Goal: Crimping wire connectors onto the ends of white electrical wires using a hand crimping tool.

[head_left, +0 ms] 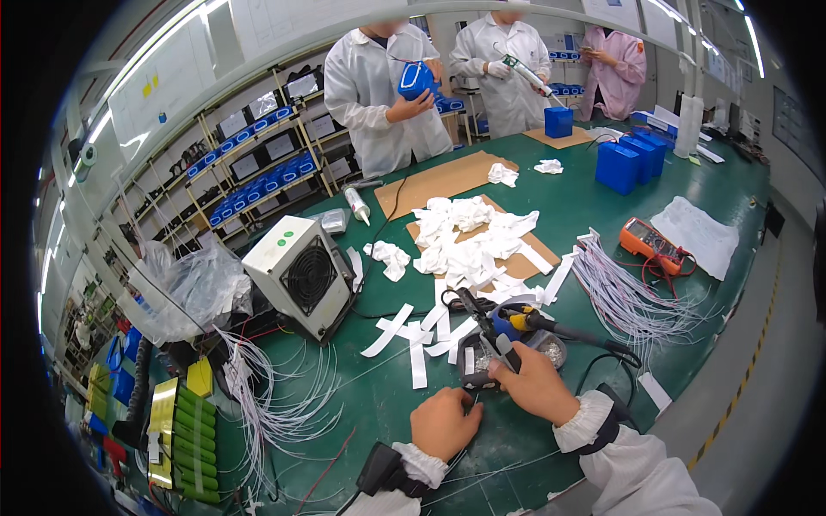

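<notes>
My right hand (pixel 539 386) is wrapped round the grey and black handles of a plier-like hand tool (pixel 492 329), its dark head pointing up and away from me. Just beneath the tool sits a dark tray (pixel 476 376) with small pale pieces in it. Behind it, a soldering iron with a yellow and black grip (pixel 527 321) lies in its stand. To the left, my left hand (pixel 445 423) is low over the green table (pixel 370 430), fingers curled and thumb pressed in. What lies between those fingers is hidden; thin pale wires run close by.
White strips (pixel 418 354) and crumpled white gloves (pixel 469 241) cover the middle. Wire bundles lie left (pixel 284 404) and right (pixel 624 288). A fan unit (pixel 301 271), an orange multimeter (pixel 651 245), green battery cells (pixel 196 439) and blue packs (pixel 618 168) surround them. Co-workers (pixel 383 103) stand across the table.
</notes>
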{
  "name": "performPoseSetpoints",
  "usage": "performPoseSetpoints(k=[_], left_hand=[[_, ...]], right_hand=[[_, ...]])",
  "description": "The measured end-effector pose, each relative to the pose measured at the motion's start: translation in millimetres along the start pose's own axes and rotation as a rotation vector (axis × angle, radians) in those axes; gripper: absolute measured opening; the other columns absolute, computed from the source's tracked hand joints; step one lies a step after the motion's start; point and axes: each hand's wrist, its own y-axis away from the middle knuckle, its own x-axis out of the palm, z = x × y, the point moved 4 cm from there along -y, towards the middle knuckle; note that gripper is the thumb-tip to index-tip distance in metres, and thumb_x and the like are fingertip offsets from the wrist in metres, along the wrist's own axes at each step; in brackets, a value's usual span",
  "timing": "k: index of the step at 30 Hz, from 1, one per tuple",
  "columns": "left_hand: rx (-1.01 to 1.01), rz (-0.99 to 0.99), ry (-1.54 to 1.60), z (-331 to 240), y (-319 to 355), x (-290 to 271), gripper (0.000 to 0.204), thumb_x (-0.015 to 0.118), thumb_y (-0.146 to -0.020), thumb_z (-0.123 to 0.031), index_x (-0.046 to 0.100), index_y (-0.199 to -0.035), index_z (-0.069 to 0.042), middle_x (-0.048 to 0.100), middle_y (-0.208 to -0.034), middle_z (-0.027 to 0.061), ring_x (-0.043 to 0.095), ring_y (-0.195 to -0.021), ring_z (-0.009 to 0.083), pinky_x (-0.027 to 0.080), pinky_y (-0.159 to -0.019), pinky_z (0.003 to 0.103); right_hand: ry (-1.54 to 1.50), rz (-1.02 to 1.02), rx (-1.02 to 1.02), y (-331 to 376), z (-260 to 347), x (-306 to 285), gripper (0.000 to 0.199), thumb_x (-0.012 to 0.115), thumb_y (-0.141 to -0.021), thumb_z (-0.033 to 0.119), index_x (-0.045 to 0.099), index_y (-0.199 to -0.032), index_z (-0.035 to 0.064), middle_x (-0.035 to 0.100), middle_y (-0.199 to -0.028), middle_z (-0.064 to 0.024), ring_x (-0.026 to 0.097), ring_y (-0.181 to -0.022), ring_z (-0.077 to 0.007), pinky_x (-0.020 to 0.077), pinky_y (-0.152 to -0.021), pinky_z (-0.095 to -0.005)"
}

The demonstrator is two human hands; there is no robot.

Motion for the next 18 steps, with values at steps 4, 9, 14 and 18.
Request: performPoseSetpoints(k=[4, 9, 14, 18], left_hand=[[0.026, -0.011, -0.008, -1, -1, 2, 0.021, 0.071, -0.077, -0.028, 0.072, -0.080, -0.008, 0.068, -0.080, 0.0091, 0.067, -0.071, 0.0268, 0.052, -0.064, 0.037], [-0.189, -0.007, 1.126, 8, 20, -16, 0.010, 0.066, -0.091, -0.008, 0.064, -0.093, 0.001, 0.070, -0.090, 0.0126, 0.067, -0.069, 0.0168, 0.052, -0.059, 0.029], [-0.144, -0.137, 1.207, 14, 35, -27, 0.012, 0.063, -0.094, -0.006, 0.063, -0.101, 0.004, 0.070, -0.088, 0.0105, 0.067, -0.076, 0.0154, 0.051, -0.067, 0.025], [-0.155, -0.231, 1.230, 18, 40, -34, 0.011, 0.063, -0.092, -0.004, 0.066, -0.098, 0.004, 0.070, -0.088, 0.0105, 0.066, -0.075, 0.0164, 0.050, -0.068, 0.026]], right_hand=[[-0.283, 0.011, -0.019, 2, -2, 4, 0.045, 0.066, -0.091, 0.033, 0.059, -0.109, -0.0073, 0.064, -0.077, -0.0192, 0.062, -0.071, -0.0314, 0.0457, -0.065, -0.0417], [0.052, -0.102, -0.359, 15, 22, -5, 0.033, 0.068, -0.089, 0.029, 0.066, -0.109, 0.0027, 0.063, -0.077, -0.0144, 0.060, -0.073, -0.0296, 0.0434, -0.064, -0.0388], [0.232, -0.150, -0.713, 28, 35, 1, 0.050, 0.073, -0.069, 0.008, 0.062, -0.117, 0.0096, 0.067, -0.093, -0.0080, 0.064, -0.086, -0.0277, 0.0448, -0.069, -0.0386], [0.328, -0.092, -0.727, 33, 32, 14, 0.059, 0.072, -0.065, 0.004, 0.059, -0.122, 0.0091, 0.067, -0.101, -0.0083, 0.064, -0.092, -0.0264, 0.0458, -0.072, -0.0365]])
